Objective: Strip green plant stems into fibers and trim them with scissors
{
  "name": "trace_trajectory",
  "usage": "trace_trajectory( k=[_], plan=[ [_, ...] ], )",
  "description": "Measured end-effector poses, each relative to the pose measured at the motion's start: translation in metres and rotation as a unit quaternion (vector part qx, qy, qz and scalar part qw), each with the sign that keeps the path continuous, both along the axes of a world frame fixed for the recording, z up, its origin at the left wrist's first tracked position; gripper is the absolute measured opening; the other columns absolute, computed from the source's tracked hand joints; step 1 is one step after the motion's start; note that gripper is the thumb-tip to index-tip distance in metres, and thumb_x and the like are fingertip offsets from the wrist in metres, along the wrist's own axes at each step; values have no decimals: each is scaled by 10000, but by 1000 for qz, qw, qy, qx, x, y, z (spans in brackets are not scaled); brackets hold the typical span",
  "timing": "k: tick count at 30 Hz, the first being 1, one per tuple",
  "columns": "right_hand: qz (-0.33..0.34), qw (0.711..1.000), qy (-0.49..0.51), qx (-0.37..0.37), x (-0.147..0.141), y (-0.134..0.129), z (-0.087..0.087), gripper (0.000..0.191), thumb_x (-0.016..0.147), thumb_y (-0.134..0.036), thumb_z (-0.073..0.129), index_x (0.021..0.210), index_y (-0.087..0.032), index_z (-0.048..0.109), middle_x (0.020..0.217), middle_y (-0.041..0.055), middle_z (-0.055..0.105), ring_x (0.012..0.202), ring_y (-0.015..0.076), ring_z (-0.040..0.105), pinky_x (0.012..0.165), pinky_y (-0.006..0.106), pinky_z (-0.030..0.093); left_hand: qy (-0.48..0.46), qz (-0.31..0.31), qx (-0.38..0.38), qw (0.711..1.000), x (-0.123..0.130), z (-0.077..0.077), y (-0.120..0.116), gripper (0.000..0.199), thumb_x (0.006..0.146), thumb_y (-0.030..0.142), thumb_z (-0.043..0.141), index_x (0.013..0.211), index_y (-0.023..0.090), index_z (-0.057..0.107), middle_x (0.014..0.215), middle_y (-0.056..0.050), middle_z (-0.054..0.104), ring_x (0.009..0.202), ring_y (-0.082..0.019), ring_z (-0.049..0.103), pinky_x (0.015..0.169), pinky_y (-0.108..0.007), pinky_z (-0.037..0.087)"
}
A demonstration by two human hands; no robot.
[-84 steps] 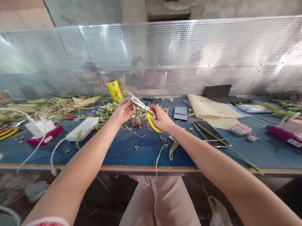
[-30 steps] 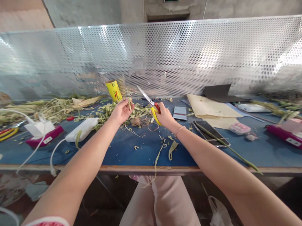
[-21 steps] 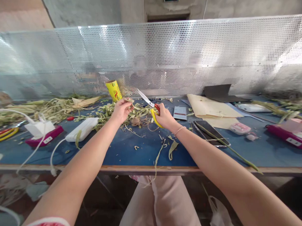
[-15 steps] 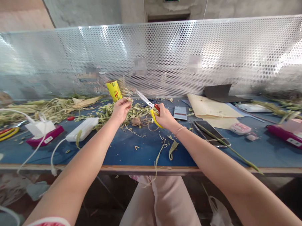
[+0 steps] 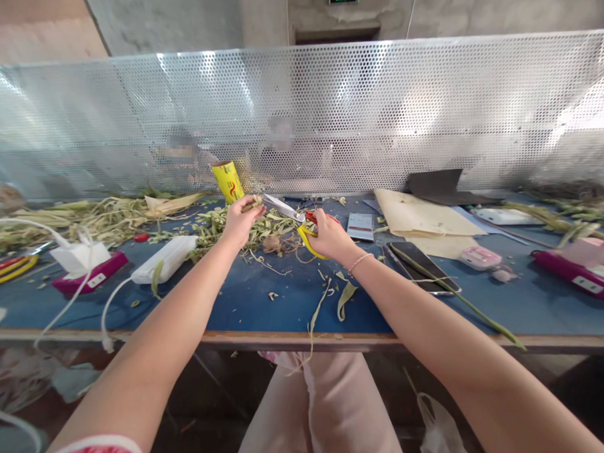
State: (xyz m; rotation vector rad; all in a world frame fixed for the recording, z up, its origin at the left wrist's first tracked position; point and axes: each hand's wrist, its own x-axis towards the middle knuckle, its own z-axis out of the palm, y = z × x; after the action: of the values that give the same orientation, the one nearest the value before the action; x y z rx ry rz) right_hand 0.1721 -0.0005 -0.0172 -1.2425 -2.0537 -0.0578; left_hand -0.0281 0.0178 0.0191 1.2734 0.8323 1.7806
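My left hand (image 5: 243, 218) pinches a small pale green plant piece (image 5: 255, 203) above the pile of cut greenery (image 5: 216, 231). In my right hand (image 5: 326, 234) are scissors (image 5: 285, 208) with red and yellow handles; their blades point left, with the tips close to my left fingertips. Just behind my left hand a yellow cardboard tube (image 5: 228, 182) leans. Below the scissors lies a clump of brown fibre (image 5: 272, 243) on the blue tabletop (image 5: 258, 305).
Left: white power bank (image 5: 165, 259), magenta socket block (image 5: 92, 271), cables, dry husks (image 5: 82, 220). Right: small grey card (image 5: 361, 226), dark phone (image 5: 425, 265), brown paper (image 5: 425, 215), pink case (image 5: 481, 258). A perforated metal screen (image 5: 331, 114) stands behind.
The scissor blades have swung lower and closer to my left hand, and their handles have turned slightly. My left hand has shifted a little, still pinching the plant piece.
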Motion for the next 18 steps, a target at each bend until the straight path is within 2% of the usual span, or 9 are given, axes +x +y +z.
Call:
trace_trajectory(
  k=[7, 13, 18],
  plan=[
    [-23, 998, -50, -4, -3, -8, 4, 316, 748, -392, 434, 947, -149, 400, 865, 153, 613, 805, 272, 579, 669, 341, 409, 45, 44, 11, 998, -7, -7, 12, 186, 541, 126, 670, 723, 143, 636, 663, -3, 628, 631, -98, 593, 699, -244, 488],
    [-32, 998, -53, -8, -3, -9, 6, 326, 755, -400, 435, 960, -147, 406, 863, 151, 615, 806, 271, 580, 675, 340, 405, 103, 97, 19, 990, -10, -11, 16, 228, 519, 155, 690, 743, 150, 652, 658, -2, 621, 632, -111, 585, 668, -239, 468],
    [-33, 998, -57, 2, -2, -7, 5, 325, 763, -404, 429, 960, -148, 408, 869, 149, 619, 799, 267, 580, 669, 337, 399, 68, 79, 12, 994, -9, -10, 16, 232, 505, 154, 695, 730, 148, 640, 637, 5, 615, 629, -113, 590, 682, -251, 476]
  ],
)
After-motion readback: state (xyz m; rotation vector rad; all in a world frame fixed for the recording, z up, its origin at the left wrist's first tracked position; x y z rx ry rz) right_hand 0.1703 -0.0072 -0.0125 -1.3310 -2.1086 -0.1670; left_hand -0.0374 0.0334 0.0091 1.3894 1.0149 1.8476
